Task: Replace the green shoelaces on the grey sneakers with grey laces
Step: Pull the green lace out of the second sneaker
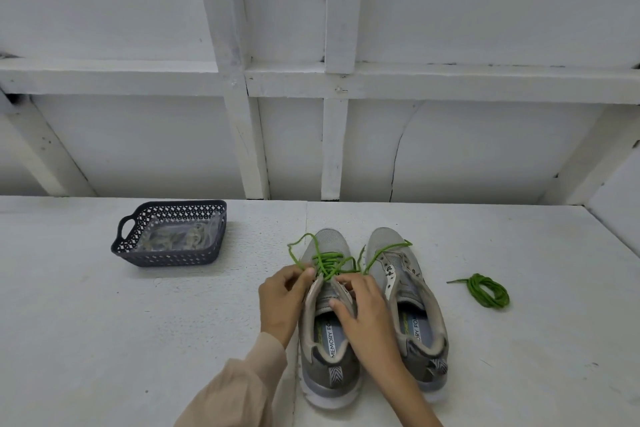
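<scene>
Two grey sneakers stand side by side, toes away from me. The left sneaker [323, 350] still carries a green lace [327, 262], loosened through its upper eyelets with loose ends trailing over both toes. My left hand [282, 302] pinches that lace at the shoe's left eyelet row. My right hand [360, 308] grips the right eyelet flap and tongue, thumb inside the opening. The right sneaker [407, 288] has bare eyelets. A coiled green lace [488, 289] lies on the surface to its right.
A dark perforated basket [169, 255] at the back left holds a clear bag of greyish laces [180, 236]. The white tabletop [138, 340] ends at a white panelled wall behind the shoes.
</scene>
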`<act>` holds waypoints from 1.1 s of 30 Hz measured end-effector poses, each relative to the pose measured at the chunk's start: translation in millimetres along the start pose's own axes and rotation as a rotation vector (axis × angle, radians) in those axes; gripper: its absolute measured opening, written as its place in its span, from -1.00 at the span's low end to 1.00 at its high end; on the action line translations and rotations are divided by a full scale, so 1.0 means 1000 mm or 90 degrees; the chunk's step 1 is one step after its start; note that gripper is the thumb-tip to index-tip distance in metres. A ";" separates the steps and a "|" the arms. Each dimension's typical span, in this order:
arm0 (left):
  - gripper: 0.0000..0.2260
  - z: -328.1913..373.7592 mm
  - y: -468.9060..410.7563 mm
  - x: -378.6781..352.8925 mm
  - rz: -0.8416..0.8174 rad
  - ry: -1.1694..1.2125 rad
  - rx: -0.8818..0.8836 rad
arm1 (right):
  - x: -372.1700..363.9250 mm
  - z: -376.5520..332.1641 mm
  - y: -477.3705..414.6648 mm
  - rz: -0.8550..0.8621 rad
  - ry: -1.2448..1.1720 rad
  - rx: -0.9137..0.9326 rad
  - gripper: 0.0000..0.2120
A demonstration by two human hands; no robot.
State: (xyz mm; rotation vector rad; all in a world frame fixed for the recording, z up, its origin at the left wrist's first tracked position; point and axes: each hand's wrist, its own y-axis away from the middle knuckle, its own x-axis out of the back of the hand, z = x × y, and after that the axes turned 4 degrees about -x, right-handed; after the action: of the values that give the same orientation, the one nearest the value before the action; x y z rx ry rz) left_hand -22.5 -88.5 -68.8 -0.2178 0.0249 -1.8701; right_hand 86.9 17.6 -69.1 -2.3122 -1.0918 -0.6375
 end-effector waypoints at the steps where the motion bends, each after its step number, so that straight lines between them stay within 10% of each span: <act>1: -0.89 0.002 0.000 0.000 0.056 0.035 0.008 | 0.000 0.000 0.000 -0.001 0.000 0.001 -0.72; 7: -0.93 0.002 0.002 -0.003 -0.019 0.009 0.024 | 0.000 0.000 0.000 0.001 -0.004 0.001 -0.72; 12: -0.90 0.007 -0.002 -0.001 0.156 0.073 0.025 | 0.000 0.000 0.001 -0.006 -0.006 0.003 -0.73; 16: -0.85 0.002 0.004 -0.004 -0.007 0.029 0.034 | 0.000 -0.001 0.001 -0.004 -0.007 -0.005 -0.72; 21: -0.86 0.004 -0.003 0.002 0.165 0.080 0.037 | 0.001 0.000 0.001 -0.011 -0.009 0.003 -0.72; 26: -0.87 0.003 0.004 0.000 0.007 0.036 0.036 | 0.001 0.000 0.001 -0.009 -0.011 -0.007 -0.72; 30: -0.89 0.004 0.001 0.002 0.167 0.088 0.059 | 0.001 -0.001 0.001 -0.015 -0.007 0.001 -0.72; 33: -0.93 0.005 0.005 -0.002 0.038 0.062 0.066 | 0.002 -0.002 0.001 -0.015 -0.009 -0.007 -0.72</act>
State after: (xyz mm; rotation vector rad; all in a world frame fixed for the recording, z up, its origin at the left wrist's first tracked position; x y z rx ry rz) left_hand -16.6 -87.1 -64.4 -0.0537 0.0017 -1.8163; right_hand 88.0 17.3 -67.0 -2.3197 -1.1257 -0.6372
